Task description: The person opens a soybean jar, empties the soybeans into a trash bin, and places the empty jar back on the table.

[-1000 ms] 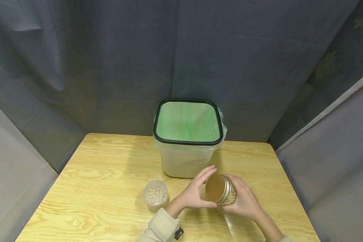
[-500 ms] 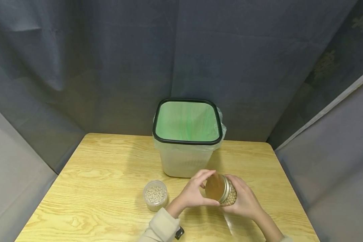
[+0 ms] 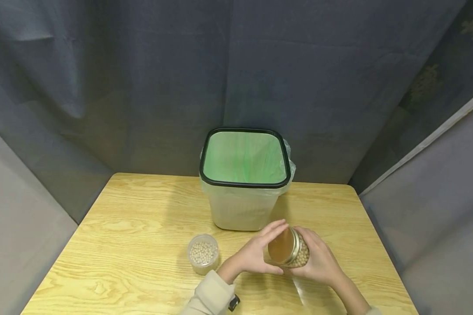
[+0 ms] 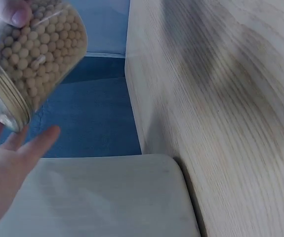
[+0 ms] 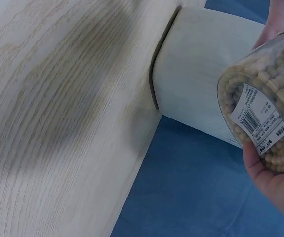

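right now both hands are up over the near edge of the wooden table (image 3: 134, 218), working one glass jar of soybeans (image 3: 295, 253) between them. the right hand (image 3: 319, 262) has its fingers and thumb wrapped round the jar's body, holding it tipped on its side, just above the tabletop, with its mouth facing left. from the right wrist view you can see the pale beans packed against the glass and a white barcode label (image 5: 263, 118) on the jar's base, the palm cupped beneath it. the left hand (image 3: 256, 256) sits at the gold metal lid (image 3: 280, 247), fingers spread fairly straight across its top edge and thumb under it; whether they actually pinch the lid i cannot tell, and in the left wrist view the fingers look loose beside the threaded neck.

just behind the hands stands a white waste bin (image 3: 240, 205) with a black rim and a green liner. to the left of the hands, a small clear cup of soybeans (image 3: 202, 254) rests upright on the table, apart from the jar.
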`<state>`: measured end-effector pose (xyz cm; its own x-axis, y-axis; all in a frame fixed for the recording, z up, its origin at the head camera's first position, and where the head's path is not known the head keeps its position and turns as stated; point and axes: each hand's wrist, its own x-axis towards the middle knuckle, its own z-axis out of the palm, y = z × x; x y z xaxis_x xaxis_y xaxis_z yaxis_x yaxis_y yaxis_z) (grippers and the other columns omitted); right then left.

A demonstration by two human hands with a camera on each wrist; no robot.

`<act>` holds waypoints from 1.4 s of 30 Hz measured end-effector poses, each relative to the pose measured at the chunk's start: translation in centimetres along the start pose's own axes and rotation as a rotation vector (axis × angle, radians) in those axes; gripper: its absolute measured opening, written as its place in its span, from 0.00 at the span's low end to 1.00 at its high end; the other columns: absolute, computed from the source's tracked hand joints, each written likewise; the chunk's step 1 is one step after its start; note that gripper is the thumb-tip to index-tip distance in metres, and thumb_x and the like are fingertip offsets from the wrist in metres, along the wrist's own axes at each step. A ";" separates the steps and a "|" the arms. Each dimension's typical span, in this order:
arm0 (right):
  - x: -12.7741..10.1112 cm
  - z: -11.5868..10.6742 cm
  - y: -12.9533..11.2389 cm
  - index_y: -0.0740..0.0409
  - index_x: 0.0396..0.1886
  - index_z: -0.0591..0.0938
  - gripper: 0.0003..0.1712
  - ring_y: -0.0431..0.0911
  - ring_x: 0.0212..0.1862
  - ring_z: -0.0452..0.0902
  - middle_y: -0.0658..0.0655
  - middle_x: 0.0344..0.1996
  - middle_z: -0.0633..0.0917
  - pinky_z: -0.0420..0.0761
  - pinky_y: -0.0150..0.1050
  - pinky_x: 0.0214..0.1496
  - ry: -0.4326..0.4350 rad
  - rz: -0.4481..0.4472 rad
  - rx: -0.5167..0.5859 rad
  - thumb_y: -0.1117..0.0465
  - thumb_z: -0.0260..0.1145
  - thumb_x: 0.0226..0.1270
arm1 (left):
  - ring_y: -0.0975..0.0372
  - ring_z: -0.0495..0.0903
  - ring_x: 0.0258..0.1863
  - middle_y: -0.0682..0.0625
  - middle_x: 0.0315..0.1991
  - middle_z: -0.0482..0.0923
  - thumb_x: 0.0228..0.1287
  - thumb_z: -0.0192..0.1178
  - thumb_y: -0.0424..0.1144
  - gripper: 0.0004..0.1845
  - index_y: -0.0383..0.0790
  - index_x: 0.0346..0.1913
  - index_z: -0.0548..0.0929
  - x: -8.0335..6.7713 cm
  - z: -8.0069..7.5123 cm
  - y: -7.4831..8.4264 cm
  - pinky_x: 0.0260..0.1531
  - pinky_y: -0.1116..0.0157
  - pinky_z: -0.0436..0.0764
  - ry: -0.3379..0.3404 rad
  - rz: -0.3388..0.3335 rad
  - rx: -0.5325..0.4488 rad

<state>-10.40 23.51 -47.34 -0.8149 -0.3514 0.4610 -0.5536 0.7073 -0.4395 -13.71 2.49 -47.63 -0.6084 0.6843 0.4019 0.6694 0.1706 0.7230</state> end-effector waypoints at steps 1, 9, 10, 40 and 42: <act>0.0 0.0 0.0 0.60 0.56 0.70 0.57 0.53 0.48 0.73 0.57 0.49 0.76 0.76 0.52 0.45 0.000 -0.001 0.004 0.47 0.82 0.18 | 0.56 0.55 0.66 0.46 0.69 0.50 0.37 0.75 0.34 0.55 0.41 0.70 0.52 0.0 -0.1 -0.1 0.60 0.59 0.60 -0.010 0.028 0.009; -0.1 0.1 0.0 0.60 0.56 0.70 0.56 0.51 0.47 0.74 0.56 0.48 0.77 0.77 0.50 0.43 -0.009 -0.004 0.008 0.45 0.81 0.21 | 0.64 0.68 0.54 0.50 0.58 0.63 0.31 0.78 0.45 0.54 0.43 0.67 0.61 0.1 -0.2 0.0 0.48 0.72 0.71 0.073 -0.023 0.080; -0.1 0.1 -0.1 0.61 0.56 0.70 0.56 0.51 0.47 0.74 0.57 0.48 0.77 0.77 0.50 0.43 -0.008 -0.004 0.004 0.45 0.81 0.22 | 0.65 0.69 0.52 0.51 0.57 0.64 0.31 0.77 0.47 0.54 0.45 0.66 0.61 0.1 -0.1 0.1 0.45 0.74 0.71 0.084 -0.055 0.078; -0.3 0.0 -0.2 0.59 0.56 0.70 0.55 0.50 0.48 0.74 0.55 0.48 0.76 0.77 0.49 0.43 -0.012 0.005 0.043 0.46 0.82 0.21 | 0.63 0.67 0.55 0.49 0.58 0.64 0.27 0.79 0.46 0.54 0.41 0.65 0.63 0.5 -0.7 0.0 0.53 0.70 0.68 0.033 0.055 0.122; -0.4 0.0 -0.2 0.59 0.57 0.70 0.55 0.50 0.48 0.73 0.55 0.48 0.76 0.77 0.50 0.44 -0.017 0.016 0.049 0.46 0.82 0.21 | 0.65 0.69 0.51 0.49 0.55 0.65 0.27 0.79 0.49 0.54 0.41 0.64 0.64 0.4 -0.6 0.1 0.47 0.74 0.70 0.051 0.031 0.132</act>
<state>-9.97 23.50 -47.37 -0.8260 -0.3509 0.4412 -0.5483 0.6817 -0.4843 -14.17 2.38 -47.06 -0.6054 0.6540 0.4536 0.7364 0.2441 0.6310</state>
